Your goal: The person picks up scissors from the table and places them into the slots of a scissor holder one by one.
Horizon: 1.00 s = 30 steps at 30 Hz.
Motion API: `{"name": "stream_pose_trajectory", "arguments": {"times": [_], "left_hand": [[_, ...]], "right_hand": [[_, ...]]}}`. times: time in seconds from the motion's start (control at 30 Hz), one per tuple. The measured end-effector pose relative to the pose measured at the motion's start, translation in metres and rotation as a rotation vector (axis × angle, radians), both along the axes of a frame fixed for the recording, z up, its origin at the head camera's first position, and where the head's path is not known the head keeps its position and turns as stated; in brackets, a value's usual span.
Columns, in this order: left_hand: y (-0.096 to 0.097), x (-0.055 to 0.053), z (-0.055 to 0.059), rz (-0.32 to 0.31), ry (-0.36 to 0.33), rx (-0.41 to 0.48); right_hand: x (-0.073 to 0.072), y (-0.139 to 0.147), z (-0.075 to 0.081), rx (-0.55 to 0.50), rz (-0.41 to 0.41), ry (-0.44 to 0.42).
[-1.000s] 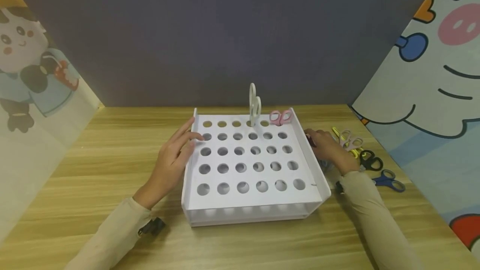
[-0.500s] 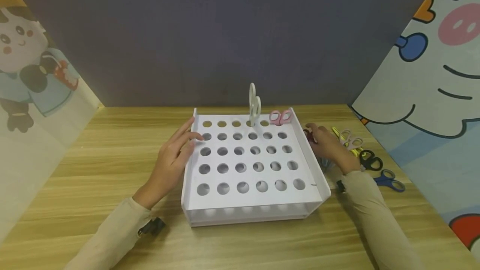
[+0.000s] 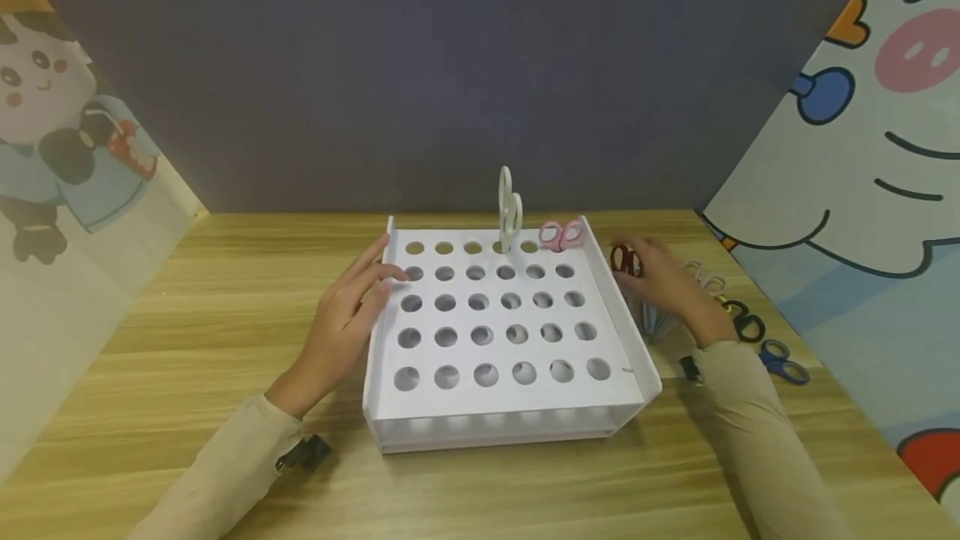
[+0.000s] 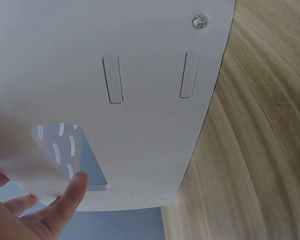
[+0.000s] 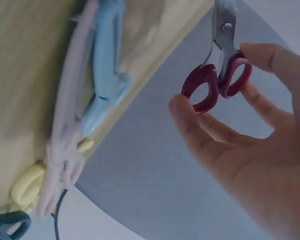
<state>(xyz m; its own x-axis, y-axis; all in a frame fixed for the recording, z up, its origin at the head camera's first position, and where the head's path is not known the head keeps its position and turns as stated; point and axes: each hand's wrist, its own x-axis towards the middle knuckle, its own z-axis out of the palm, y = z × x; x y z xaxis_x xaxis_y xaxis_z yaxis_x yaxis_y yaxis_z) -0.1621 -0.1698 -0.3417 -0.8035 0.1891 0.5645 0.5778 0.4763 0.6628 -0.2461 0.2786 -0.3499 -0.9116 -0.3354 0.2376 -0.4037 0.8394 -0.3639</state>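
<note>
Pinching one pair of dark red scissors [image 5: 225, 45] by the handles, the right hand [image 3: 660, 277] is just right of the one white rack [image 3: 480, 398], near its back end. Five rows of six make thirty round holes in the rack's top, and two pairs of scissors stand in the back row: white scissors [image 3: 506, 232] in the fourth hole from the left and pink scissors [image 3: 558, 242] in the sixth. Five more pairs can be made out to the right on the wooden table [image 3: 187, 357], one each of pale pink scissors [image 5: 67, 105], light blue scissors [image 5: 106, 65], yellow scissors [image 5: 19, 189], black scissors [image 3: 742, 322] and dark blue scissors [image 3: 772, 363]; they crowd and overlap, so the full number is hard to tell. Two glossy loops form the handles of the dark red scissors, with silver blades joined at one round screw; the blade tips are out of sight. Grasping nothing, the left hand [image 3: 341, 315] rests loosely on the rack's left wall, its fingers laid over the top edge.
</note>
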Motion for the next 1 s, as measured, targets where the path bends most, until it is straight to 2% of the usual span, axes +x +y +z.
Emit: {"name": "stream_pose_trajectory", "arguments": {"times": [0.23, 0.5, 0.7, 1.0], "left_hand": [[0.0, 0.001, 0.001, 0.005, -0.004, 0.007], [0.0, 0.0, 0.0, 0.003, -0.004, 0.004], [0.0, 0.0, 0.0, 0.002, -0.005, 0.002], [0.0, 0.0, 0.0, 0.003, -0.009, 0.003]], "right_hand": [[0.002, -0.002, 0.015, -0.05, -0.011, 0.02], [0.014, -0.005, 0.036, -0.065, 0.001, 0.101], [0.024, -0.011, 0.051, -0.095, -0.029, 0.137], [0.04, -0.019, 0.076, -0.109, -0.033, 0.34]]}}
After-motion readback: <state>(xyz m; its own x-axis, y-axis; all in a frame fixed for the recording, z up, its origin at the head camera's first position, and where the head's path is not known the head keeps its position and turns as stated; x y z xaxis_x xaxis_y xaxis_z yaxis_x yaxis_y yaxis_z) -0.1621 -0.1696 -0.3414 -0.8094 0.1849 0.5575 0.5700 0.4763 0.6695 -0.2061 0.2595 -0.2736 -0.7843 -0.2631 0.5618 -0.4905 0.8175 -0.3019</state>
